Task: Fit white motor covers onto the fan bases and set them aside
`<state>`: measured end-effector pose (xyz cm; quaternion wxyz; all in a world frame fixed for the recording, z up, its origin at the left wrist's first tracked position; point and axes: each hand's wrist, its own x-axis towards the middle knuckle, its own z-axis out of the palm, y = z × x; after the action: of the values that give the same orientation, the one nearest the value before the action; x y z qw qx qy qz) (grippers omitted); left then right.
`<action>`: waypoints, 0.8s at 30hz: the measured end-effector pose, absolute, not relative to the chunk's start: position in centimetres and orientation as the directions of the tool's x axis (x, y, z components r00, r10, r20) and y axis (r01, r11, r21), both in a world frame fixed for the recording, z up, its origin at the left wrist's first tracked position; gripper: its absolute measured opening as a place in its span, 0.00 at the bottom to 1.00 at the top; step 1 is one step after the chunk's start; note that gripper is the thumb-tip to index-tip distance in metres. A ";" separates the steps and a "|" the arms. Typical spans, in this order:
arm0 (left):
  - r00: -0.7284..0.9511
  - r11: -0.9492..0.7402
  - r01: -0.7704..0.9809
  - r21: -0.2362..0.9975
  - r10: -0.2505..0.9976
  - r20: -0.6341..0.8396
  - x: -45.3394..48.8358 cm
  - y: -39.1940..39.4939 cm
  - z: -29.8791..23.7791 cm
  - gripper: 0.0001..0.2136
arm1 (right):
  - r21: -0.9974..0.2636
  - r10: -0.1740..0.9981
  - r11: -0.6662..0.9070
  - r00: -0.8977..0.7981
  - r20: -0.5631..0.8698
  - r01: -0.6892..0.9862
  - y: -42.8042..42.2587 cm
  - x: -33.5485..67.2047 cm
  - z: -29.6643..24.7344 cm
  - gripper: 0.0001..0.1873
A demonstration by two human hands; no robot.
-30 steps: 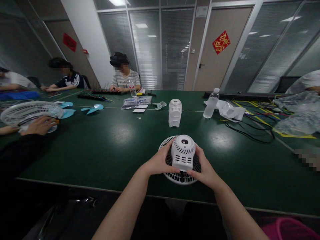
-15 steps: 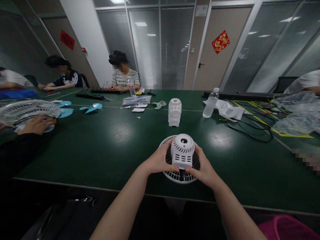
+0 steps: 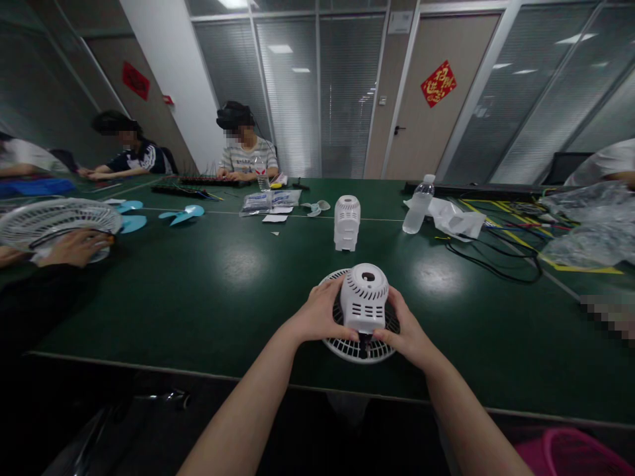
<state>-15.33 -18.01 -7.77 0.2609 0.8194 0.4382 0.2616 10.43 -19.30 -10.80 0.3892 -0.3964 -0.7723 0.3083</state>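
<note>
Between both hands sits a white slotted fan motor cover point(image 3: 366, 299) with a round hole in its top. My left hand point(image 3: 325, 314) grips its left side, thumb at the lower front edge. On the opposite side my right hand point(image 3: 403, 330) holds it the same way. Under the cover lies a round white fan grille point(image 3: 342, 347), flat on the green table point(image 3: 238, 317). Small dark parts show below the cover's front edge, too small to name. Farther back, a second white slotted housing point(image 3: 346, 223) stands upright.
Behind to the right are a water bottle point(image 3: 419, 205), black cables point(image 3: 496, 264) and clear plastic wrap point(image 3: 595, 231). Blue fan blades point(image 3: 182, 215) lie to the left, near a co-worker's hand point(image 3: 74, 248) at another grille point(image 3: 59, 221). Plastic packets point(image 3: 270, 201) rest at the back.
The motor cover has shifted slightly to the right and up in view, with both hands still on it. The grille has barely moved.
</note>
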 end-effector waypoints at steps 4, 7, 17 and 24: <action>0.485 -0.480 0.591 0.648 0.854 0.190 -15.3 -18.2 -7.5 0.58 | -0.791 0.847 0.493 -0.405 0.343 0.361 -19.3 10.6 -10.7 0.51; 0.491 -0.476 0.604 0.639 0.854 0.172 -15.3 -18.4 -7.1 0.58 | -0.780 0.845 0.501 -0.408 0.346 0.376 -19.3 10.6 -10.7 0.51; 0.482 -0.463 0.602 0.650 0.860 0.166 -15.1 -18.3 -7.5 0.57 | -0.743 0.866 0.488 -0.358 0.348 0.459 -19.2 9.7 -10.4 0.54; 0.503 -0.453 0.564 0.691 0.851 0.148 -15.6 -18.2 -7.7 0.57 | -0.722 0.857 0.502 -0.385 0.341 0.476 -19.7 9.7 -9.5 0.52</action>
<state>-15.56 -18.23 -7.69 0.2926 0.8160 0.4335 0.2460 9.70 -19.73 -9.49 0.3587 -0.4226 -0.7887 0.2658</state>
